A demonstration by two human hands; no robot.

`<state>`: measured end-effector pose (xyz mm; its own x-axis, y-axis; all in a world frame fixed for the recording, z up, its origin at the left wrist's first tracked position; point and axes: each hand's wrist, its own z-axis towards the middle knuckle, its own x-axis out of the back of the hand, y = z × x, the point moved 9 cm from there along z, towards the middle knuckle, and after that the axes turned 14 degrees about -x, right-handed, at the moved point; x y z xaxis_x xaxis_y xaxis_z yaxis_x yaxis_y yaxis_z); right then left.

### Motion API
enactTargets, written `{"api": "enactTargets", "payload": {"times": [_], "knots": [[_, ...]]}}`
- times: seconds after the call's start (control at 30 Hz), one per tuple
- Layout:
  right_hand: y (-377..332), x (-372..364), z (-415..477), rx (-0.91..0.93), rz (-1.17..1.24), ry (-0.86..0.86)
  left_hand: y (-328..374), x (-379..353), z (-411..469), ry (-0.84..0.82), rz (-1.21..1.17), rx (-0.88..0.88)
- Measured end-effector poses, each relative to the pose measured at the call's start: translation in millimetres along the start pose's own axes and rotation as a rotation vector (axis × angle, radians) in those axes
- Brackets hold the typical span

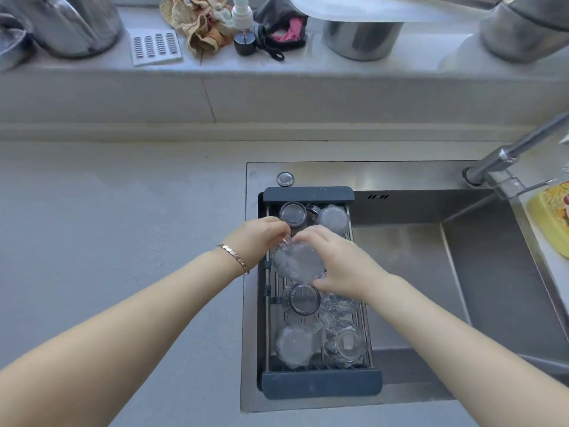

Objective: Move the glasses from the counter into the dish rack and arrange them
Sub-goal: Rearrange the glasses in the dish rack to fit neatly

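Observation:
A dark dish rack (320,388) spans the left end of the steel sink (462,272). Several clear glasses stand upside down in it, among them one at the far left (293,213), one at the far right (333,219) and one at the near left (294,346). Over the rack's middle, both hands hold one upturned clear glass (297,261). My left hand (257,238) grips its far left side. My right hand (337,263) wraps its right side, thumb at the near rim. The hands hide part of the rack behind them.
Grey counter (123,226) lies left of the sink. A faucet (511,155) reaches in from the right, beside a yellow tray (551,220). On the back ledge (277,72) stand metal pots (361,38), a spray bottle (244,26), cloths (200,23) and a grater (156,47).

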<state>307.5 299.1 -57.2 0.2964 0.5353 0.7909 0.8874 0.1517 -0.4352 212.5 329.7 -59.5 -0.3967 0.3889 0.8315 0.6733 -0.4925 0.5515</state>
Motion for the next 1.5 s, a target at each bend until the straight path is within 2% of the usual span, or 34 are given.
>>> {"api": "enactTargets", "payload": {"times": [0.1,0.2,0.3,0.4,0.57,0.73,0.9,0.97,1.03,1.1,1.2,1.27,1.4,1.5], "knots": [[13,-5,2,-0.150,0.108,-0.013,-9,-6,-4,0.055,-0.056,0.104],[19,-9,9,-0.236,0.111,0.044,-21,-20,-10,0.086,-0.162,0.223],[20,-21,18,-0.306,0.087,0.024,-35,-34,-17,0.074,-0.216,0.345],[23,-37,30,-0.398,0.026,0.005,-45,-45,-20,-0.038,-0.012,0.366],[29,-57,43,-0.519,0.010,0.020,-45,-68,-26,-0.320,0.287,0.256],[28,-58,50,-0.500,0.026,0.047,-48,-73,-32,-0.377,0.350,0.263],[25,-54,43,-0.389,0.063,-0.003,-45,-75,-34,-0.397,0.360,0.282],[23,-32,30,-0.302,0.085,0.084,-42,-77,-35,-0.394,0.357,0.288],[33,2,12,-0.258,0.094,0.284,-41,-78,-36,-0.385,0.352,0.304],[62,21,-3,-0.351,0.132,0.355,-40,-79,-36,-0.378,0.349,0.317],[97,0,-7,-0.518,0.130,0.097,-39,-82,-36,-0.376,0.359,0.325],[100,-14,-4,-0.521,0.119,0.038,-38,-82,-36,-0.381,0.368,0.325],[103,-10,4,-0.551,0.258,0.200,-38,-82,-36,-0.396,0.373,0.329],[98,-7,12,-0.516,0.247,0.216,-39,-83,-37,-0.403,0.375,0.334]]}}
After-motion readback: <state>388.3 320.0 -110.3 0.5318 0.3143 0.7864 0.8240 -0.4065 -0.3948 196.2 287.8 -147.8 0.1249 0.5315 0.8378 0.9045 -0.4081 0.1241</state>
